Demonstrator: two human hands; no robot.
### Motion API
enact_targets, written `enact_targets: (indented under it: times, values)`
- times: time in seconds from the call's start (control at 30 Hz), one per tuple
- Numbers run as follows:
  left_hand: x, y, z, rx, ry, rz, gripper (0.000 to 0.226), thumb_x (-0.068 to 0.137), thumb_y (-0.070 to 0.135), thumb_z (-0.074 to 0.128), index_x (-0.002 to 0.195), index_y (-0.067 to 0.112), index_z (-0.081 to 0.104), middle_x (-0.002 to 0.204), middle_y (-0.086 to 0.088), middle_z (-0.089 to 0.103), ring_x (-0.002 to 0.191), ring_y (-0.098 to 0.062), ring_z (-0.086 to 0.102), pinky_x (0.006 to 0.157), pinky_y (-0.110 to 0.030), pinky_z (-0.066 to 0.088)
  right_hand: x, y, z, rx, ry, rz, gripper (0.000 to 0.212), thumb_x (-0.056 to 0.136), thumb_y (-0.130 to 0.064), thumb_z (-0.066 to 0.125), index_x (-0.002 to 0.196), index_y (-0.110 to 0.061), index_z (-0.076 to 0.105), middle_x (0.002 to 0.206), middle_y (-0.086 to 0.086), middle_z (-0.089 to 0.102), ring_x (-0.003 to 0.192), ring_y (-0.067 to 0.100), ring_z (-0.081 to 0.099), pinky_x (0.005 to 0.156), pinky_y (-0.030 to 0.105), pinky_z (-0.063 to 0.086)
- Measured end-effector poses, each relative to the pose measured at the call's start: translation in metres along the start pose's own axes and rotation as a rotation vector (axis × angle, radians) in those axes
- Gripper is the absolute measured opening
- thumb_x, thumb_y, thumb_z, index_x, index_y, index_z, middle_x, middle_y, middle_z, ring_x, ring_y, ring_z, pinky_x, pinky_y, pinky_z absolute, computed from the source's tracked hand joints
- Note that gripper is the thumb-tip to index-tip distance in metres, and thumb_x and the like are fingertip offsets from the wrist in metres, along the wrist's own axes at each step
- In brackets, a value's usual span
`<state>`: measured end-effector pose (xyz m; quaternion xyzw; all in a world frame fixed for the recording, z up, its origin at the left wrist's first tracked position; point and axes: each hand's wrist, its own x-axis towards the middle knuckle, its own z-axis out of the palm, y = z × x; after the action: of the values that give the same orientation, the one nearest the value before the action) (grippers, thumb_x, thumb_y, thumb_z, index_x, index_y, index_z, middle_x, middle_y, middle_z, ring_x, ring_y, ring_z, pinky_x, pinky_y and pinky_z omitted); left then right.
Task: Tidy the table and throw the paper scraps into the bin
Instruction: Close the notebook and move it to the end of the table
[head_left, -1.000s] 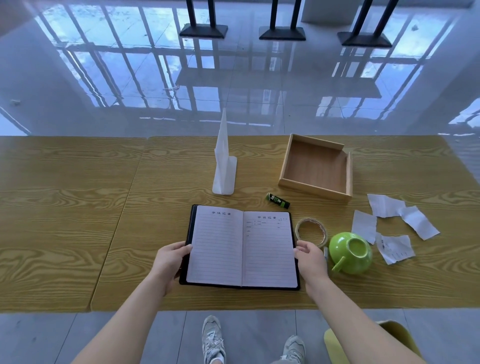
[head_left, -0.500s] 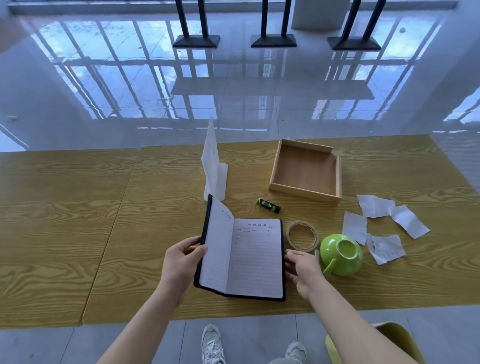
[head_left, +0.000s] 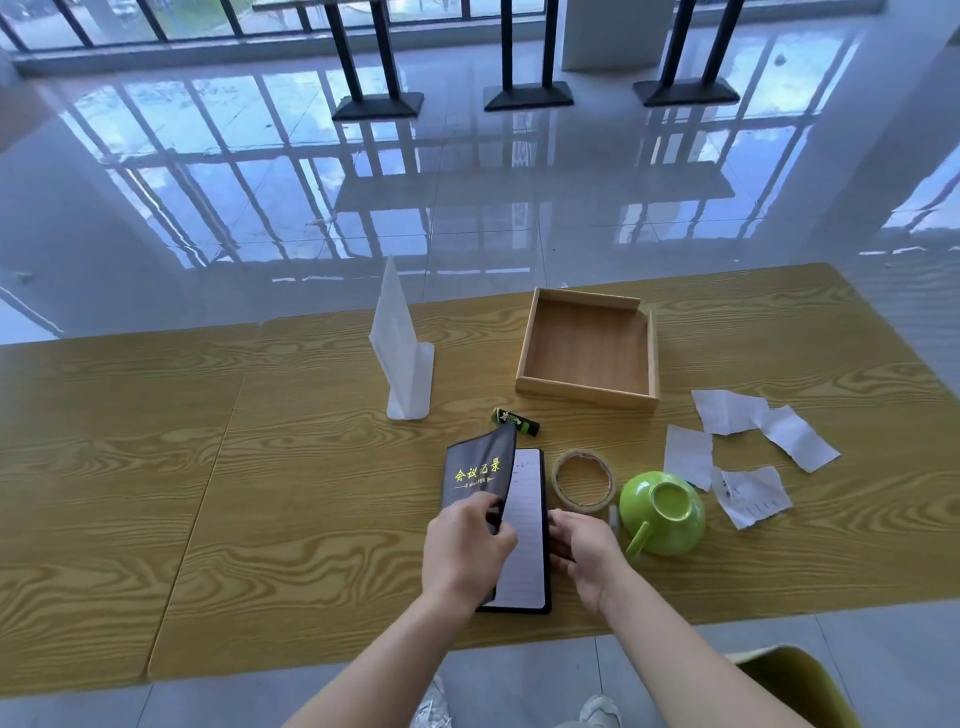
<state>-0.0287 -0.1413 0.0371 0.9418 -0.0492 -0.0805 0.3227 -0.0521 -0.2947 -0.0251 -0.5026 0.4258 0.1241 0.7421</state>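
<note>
A black notebook (head_left: 478, 473) with yellow lettering on its cover lies near the table's front edge, nearly closed. My left hand (head_left: 465, 551) grips the front cover and folds it over the lined pages. My right hand (head_left: 582, 545) holds the notebook's right edge. Several torn paper scraps (head_left: 748, 441) lie flat on the table at the right. A yellow-green bin (head_left: 795, 686) shows at the lower right, below the table edge.
A green cup (head_left: 665, 512) lies upside down beside my right hand, next to a tape roll (head_left: 582, 478). A small green tube (head_left: 517, 420) lies behind the notebook. An empty wooden tray (head_left: 587, 395) and a white stand (head_left: 402, 358) sit further back.
The notebook lay fully open a second ago. My left hand has swung the left cover up and over to the right, so the book is now almost shut.
</note>
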Motion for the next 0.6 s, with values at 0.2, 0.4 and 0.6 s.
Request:
enact_targets:
  times: [0.2,0.4,0.6]
  values:
    - [0.002,0.008,0.029,0.249,-0.121,0.034,0.033,0.083,0.044,0.058,0.109,0.023,0.064,0.105,0.0,0.065,0.096,-0.025,0.064,0.076,-0.036,0.051,0.004,0.006,-0.003,-0.029,-0.033,0.017,0.034,0.099,-0.023,0.051,0.126,-0.005,0.062,0.13,0.014,0.063,0.126,0.031,0.054,0.107,0.046,0.04]
    - [-0.011,-0.002,0.051,0.398,-0.255,0.109,0.047,0.09,0.064,0.043,0.118,0.031,0.062,0.113,0.003,0.052,0.11,-0.022,0.049,0.084,-0.036,0.045,-0.001,0.003,-0.004,-0.109,-0.048,0.001,0.029,0.098,-0.025,0.049,0.099,-0.012,0.075,0.105,0.008,0.075,0.097,0.022,0.066,0.079,0.036,0.051]
    - [-0.023,-0.052,0.041,0.56,-0.438,0.306,0.082,0.077,0.07,0.045,0.149,0.044,0.018,0.164,-0.002,0.007,0.151,-0.028,-0.007,0.119,-0.059,-0.002,-0.013,0.0,0.007,-0.652,0.014,-0.294,0.023,0.092,-0.016,0.049,0.097,-0.016,0.071,0.101,0.001,0.073,0.095,0.023,0.064,0.083,0.039,0.053]
